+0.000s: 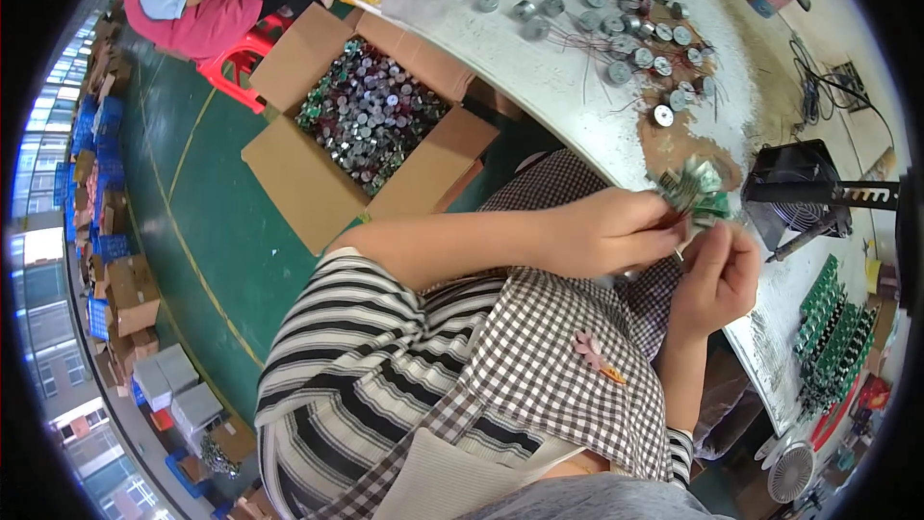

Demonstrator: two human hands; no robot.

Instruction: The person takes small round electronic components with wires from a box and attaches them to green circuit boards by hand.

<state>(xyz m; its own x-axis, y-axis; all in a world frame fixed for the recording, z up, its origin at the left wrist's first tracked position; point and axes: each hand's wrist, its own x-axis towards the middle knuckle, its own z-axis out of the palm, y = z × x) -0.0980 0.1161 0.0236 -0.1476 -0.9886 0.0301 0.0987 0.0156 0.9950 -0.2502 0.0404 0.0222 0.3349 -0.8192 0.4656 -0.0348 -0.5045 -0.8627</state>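
Observation:
My left hand point(621, 231) reaches across from the left with its fingers pinched on a crumpled-looking green and white piece point(695, 185), whose kind I cannot make out. Just to the right, my right hand point(717, 277) is closed too, thumb and forefinger pressed together at the lower end of the same piece. Both hands are over the near edge of the white worktable point(577, 106). On the tabletop beyond them lie several small round metal motors point(621, 70) with thin wires, the nearest motor point(662, 116) a short way past the piece.
An open cardboard box point(298, 183) full of round metal parts point(371, 106) stands at left. A black fan with a metal bracket point(804, 193) is at right, near rows of green circuit boards point(833, 337). A person in pink point(192, 10) sits by a red stool point(241, 67).

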